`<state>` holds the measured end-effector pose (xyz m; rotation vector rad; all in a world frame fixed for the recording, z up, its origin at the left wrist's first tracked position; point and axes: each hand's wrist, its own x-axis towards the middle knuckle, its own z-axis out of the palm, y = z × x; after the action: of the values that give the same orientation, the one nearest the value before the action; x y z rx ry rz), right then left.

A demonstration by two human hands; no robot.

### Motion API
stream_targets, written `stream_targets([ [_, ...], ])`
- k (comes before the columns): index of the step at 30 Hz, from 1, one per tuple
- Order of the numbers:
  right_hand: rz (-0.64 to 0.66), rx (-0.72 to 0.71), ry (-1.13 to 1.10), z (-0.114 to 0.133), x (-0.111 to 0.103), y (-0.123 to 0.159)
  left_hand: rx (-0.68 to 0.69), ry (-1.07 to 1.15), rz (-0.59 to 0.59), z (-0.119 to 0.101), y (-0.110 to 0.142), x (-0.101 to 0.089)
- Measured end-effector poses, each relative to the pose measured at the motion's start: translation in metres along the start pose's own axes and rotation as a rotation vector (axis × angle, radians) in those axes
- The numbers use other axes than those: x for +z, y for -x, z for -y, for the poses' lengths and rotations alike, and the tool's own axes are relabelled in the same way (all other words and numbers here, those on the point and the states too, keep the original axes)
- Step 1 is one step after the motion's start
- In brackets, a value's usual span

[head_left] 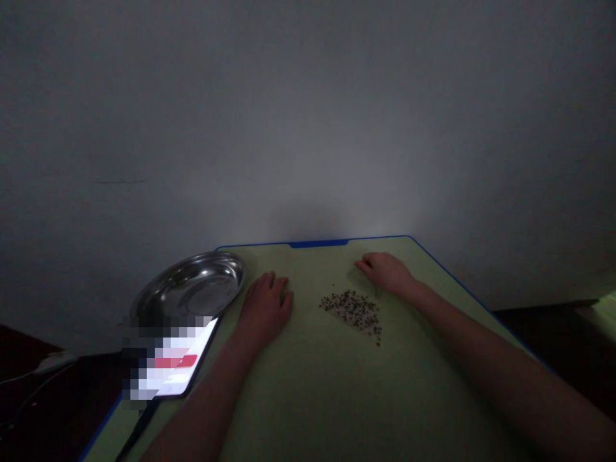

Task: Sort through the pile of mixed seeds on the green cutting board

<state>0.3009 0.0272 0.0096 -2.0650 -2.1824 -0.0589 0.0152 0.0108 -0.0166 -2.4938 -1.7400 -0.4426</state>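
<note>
A loose pile of small dark and pale grains [353, 311] lies on the green tabletop between my hands, in the head view. My left hand [264, 308] rests flat on the table to the left of the pile, fingers slightly apart, holding nothing. Beyond the pile's right side, my right hand [385, 271] is closed with thumb and fingers together. What it pinches, if anything, is too dim and small to make out. A faint shadowy patch shows on the table just below its fingertips.
A shiny steel basin [205, 289] sits at the left edge, beside my left hand. In front of it lies a lit-screen device [185, 375], partly blurred out, with a dark strap. The green table [327, 404] has a blue rim and meets a grey wall [308, 128].
</note>
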Motion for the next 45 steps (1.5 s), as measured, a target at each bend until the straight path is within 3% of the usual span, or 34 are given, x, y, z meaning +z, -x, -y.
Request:
stream_targets([
  [7, 0.061, -0.123, 0.159, 0.038, 0.011, -0.026, -0.009, 0.023, 0.004, 0.0, -0.001, 0.002],
  [17, 0.014, -0.535, 0.214, 0.085, 0.008, -0.041, -0.05, 0.15, -0.036, 0.007, -0.003, 0.006],
  [23, 0.009, -0.762, 0.216, 0.102, 0.003, -0.027, -0.084, 0.299, -0.079, 0.009, -0.004, 0.005],
  [35, -0.012, -1.078, 0.175, 0.116, -0.008, 0.023, -0.073, 0.225, -0.05, 0.007, -0.005, 0.003],
  [41, -0.08, -1.155, 0.104, 0.114, -0.008, 0.047, -0.074, 0.199, -0.057, 0.006, -0.005, 0.004],
  [45, -0.196, -1.041, 0.035, 0.104, -0.019, 0.053, -0.057, 0.157, -0.038, 0.006, -0.004, 0.004],
])
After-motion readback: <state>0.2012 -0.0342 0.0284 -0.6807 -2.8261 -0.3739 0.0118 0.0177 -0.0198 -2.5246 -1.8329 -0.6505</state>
